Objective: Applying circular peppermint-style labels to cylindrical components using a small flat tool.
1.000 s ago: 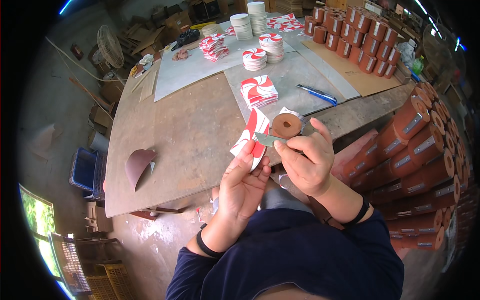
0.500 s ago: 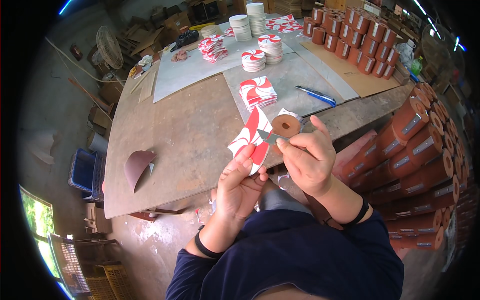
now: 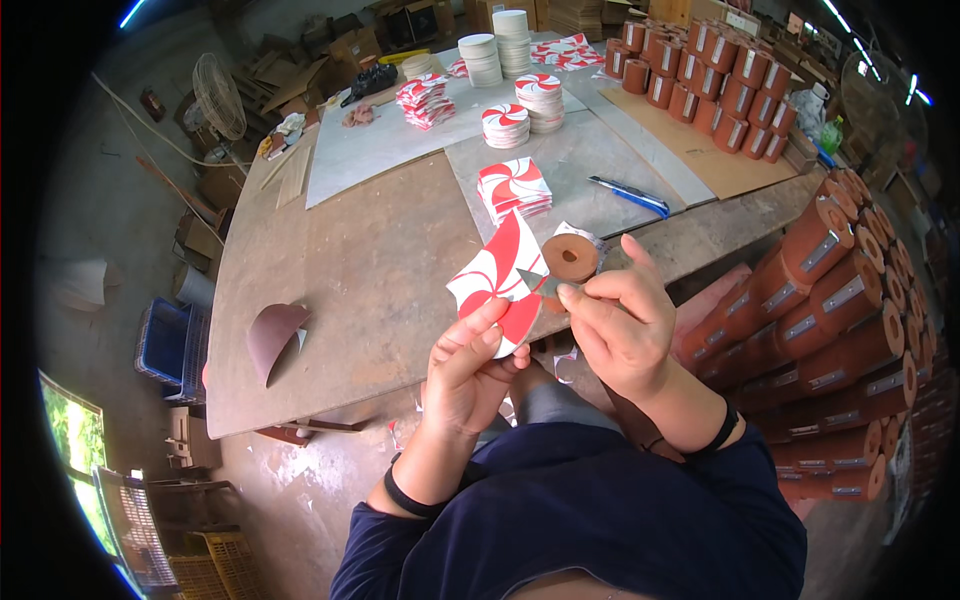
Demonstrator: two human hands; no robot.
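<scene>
My left hand (image 3: 462, 365) is closed on a disc faced with red-and-white swirl paper (image 3: 490, 270), thumb on the printed side. The paper's pointed corners stick out past the disc on its far and left sides, while the near edge looks rounded. In my right hand (image 3: 628, 325), a bare grey blade (image 3: 535, 281) is pinched between thumb and forefinger, its tip against the right edge of the swirl paper. Just beyond, a brown cylinder (image 3: 572, 257) with a hole in its end stands at the table edge. A stack of square swirl papers (image 3: 514, 185) lies farther off.
A blue utility knife (image 3: 630, 197) lies right of the paper stack. Swirl-topped discs (image 3: 505, 127) and plain white discs (image 3: 480, 62) stand in piles behind. Brown cylinders (image 3: 850, 290) crowd the right side. A curved brown sandpaper piece (image 3: 275, 338) rests at the table's left.
My left hand and the swirl-paper disc have shifted slightly left. The blade has tilted, its tip still at the paper's right edge. Both hands keep their grips.
</scene>
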